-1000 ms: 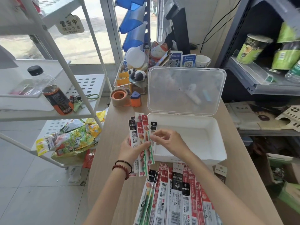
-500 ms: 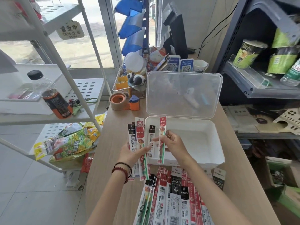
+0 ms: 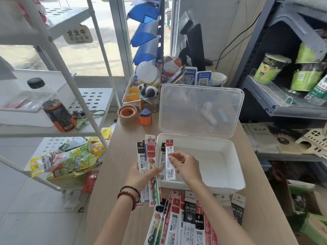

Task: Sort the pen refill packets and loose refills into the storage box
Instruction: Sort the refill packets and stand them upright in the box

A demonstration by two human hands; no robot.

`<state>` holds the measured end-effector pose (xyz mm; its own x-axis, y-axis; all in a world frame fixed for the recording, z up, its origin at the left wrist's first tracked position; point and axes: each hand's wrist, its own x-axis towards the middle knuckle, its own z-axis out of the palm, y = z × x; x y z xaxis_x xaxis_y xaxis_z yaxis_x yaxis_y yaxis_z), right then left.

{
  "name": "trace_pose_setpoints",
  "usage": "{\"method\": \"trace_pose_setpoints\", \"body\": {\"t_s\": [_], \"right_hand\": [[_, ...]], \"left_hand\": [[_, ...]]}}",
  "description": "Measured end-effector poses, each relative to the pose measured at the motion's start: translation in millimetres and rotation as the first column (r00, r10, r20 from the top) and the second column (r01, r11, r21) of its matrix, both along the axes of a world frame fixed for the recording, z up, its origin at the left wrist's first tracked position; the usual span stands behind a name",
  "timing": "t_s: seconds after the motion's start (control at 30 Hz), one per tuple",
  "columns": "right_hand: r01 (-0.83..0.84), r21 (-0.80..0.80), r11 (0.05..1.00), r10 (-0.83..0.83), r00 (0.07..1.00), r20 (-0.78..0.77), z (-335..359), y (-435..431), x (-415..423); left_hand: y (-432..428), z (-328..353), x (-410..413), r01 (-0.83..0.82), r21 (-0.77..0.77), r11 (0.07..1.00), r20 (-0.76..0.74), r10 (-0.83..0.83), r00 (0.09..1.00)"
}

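Left of centre in the frame, a fan of refill packets (image 3: 150, 154) is gripped in the left hand (image 3: 139, 175), the thumb curled across them. Just to the right, a single red-topped packet (image 3: 170, 156) is pinched upright by the right hand (image 3: 187, 167) over the left part of the open white storage box (image 3: 221, 165). More packets (image 3: 187, 216) are spread on the table (image 3: 122, 156) at lower centre.

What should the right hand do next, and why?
Probably lay the refill packet pinched by the right hand flat in the open storage box: it hangs over the box's left edge, beside the fan of packets in the left hand.
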<state>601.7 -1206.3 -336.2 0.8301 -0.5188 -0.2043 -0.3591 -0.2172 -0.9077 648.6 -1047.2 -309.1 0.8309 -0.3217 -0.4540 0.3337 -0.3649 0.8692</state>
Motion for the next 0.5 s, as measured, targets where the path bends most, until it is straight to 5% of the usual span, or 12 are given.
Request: {"method": "trace_pose_setpoints", "body": {"t_s": [0.5], "right_hand": [[-0.207, -0.227, 0.952, 0.156, 0.962, -0.222, -6, 7, 17]], "left_hand": [[2, 5, 1, 0.046, 0.01, 0.999, 0.04, -0.047, 0.998]]}}
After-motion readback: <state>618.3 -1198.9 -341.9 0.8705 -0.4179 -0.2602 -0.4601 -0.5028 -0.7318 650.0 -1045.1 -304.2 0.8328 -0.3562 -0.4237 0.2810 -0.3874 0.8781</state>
